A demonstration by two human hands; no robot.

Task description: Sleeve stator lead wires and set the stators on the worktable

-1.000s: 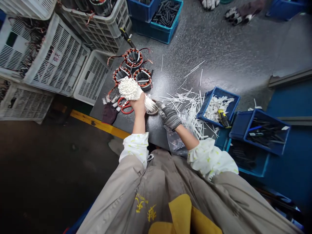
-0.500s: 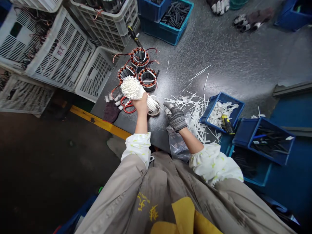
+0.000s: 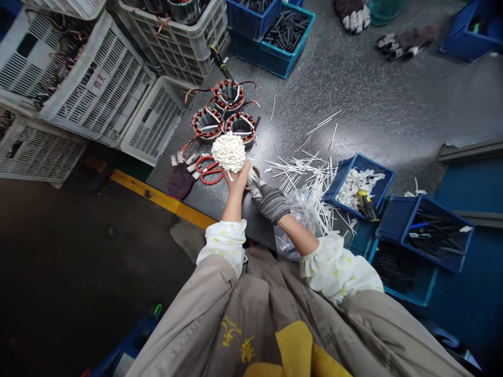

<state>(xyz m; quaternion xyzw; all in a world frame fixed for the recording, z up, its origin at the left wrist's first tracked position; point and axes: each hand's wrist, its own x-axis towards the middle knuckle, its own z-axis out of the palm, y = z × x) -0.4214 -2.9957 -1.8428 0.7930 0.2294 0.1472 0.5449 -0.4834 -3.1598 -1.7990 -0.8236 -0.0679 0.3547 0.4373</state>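
Observation:
My bare left hand (image 3: 238,178) is wrapped round a thick bundle of thin white tubes (image 3: 228,152), its packed ends facing up and to the left. My right hand (image 3: 272,201), in a grey striped knit glove, has its fingers closed at the bundle's lower tail ends. Part of a round, light-rimmed object (image 3: 255,173) shows behind the hands. Left of the bundle lie red-handled scissors (image 3: 210,177) and a dark glove (image 3: 181,178) with pale fingertips. Just beyond stand three wire-wound stators (image 3: 229,94). Loose white tubes (image 3: 314,180) are scattered to the right.
A blue bin of white scraps (image 3: 356,162) holds a yellow-black tool (image 3: 367,204). More blue bins (image 3: 424,225) stand at right. White crates (image 3: 98,84) are stacked at left. Bins of black pieces (image 3: 283,68) and gloves (image 3: 408,42) lie at the back. A clear plastic bag (image 3: 288,241) is near me.
My left hand has swung the bundle right and turned it more upright. My right hand has moved left from beside the bundle to its lower ends, and its fingers have closed there.

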